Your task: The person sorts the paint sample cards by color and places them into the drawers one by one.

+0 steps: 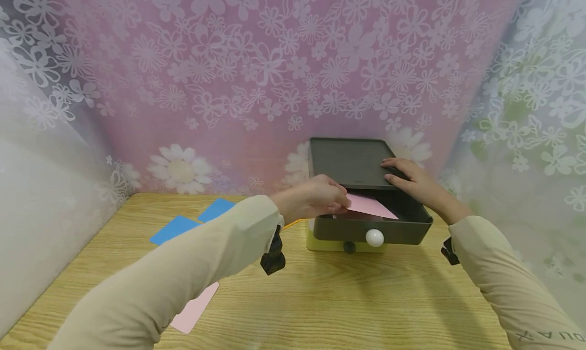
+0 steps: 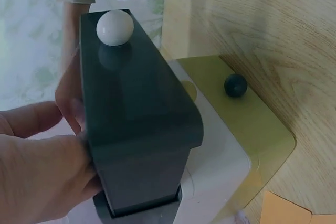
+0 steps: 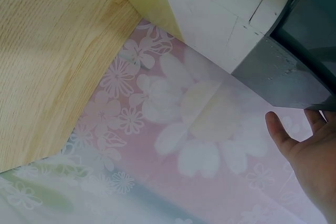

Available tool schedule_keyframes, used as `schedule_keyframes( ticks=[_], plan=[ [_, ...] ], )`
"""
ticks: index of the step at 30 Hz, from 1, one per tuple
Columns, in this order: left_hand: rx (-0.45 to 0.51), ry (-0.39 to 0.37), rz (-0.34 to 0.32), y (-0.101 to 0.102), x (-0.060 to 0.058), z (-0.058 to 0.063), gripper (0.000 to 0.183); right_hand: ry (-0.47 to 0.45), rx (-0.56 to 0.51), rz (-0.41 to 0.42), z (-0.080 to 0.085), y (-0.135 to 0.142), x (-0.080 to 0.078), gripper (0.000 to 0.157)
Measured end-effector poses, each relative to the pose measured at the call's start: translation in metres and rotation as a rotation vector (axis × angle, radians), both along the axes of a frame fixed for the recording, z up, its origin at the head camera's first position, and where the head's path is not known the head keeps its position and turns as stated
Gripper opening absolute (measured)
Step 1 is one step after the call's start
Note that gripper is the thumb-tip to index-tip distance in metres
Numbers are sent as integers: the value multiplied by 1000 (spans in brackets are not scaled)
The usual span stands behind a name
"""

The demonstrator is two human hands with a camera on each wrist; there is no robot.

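My left hand (image 1: 318, 197) pinches a pink card (image 1: 368, 206) by its left end, over the pulled-out dark grey drawer (image 1: 329, 229). The card slants down into the drawer's opening. A round white knob (image 1: 374, 237) sits on the drawer front. My right hand (image 1: 421, 187) rests its fingers on the right edge of the small drawer unit's dark top (image 1: 350, 159). In the left wrist view the drawer front hides the left fingertips and the card. The right wrist view shows the right hand (image 3: 317, 161) at the dark box's edge, its fingertips partly hidden.
Under the dark drawer are a white tier (image 2: 215, 166) and a yellow-green tier (image 2: 220, 85) with a dark knob (image 1: 349, 247). Blue cards (image 1: 176, 229) lie at the table's left. Another pink card (image 1: 194, 309) lies nearer, partly under my left sleeve. An orange card (image 2: 283, 211) is beside the unit.
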State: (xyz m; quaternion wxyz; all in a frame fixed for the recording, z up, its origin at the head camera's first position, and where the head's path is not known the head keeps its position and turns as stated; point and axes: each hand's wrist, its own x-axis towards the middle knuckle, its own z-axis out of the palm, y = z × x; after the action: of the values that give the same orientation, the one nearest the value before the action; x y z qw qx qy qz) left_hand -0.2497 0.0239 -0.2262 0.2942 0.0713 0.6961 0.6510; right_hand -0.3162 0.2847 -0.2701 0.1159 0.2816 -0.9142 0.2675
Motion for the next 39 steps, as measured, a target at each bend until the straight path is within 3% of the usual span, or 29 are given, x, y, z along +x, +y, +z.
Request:
schedule_keyframes(
  ticks=[5, 17, 30, 39],
  plan=[
    [-87, 69, 38, 8, -2, -7, 48, 5, 1, -1, 1, 0, 0, 40],
    [-224, 127, -4, 15, -2, -9, 49, -7, 3, -8, 2, 0, 1, 40],
    [-233, 138, 8, 15, 1, -9, 47, -16, -3, -7, 1, -1, 2, 40],
    [-234, 271, -45, -1, 8, 7, 40, -32, 2, -23, 1, -1, 3, 41]
  ],
)
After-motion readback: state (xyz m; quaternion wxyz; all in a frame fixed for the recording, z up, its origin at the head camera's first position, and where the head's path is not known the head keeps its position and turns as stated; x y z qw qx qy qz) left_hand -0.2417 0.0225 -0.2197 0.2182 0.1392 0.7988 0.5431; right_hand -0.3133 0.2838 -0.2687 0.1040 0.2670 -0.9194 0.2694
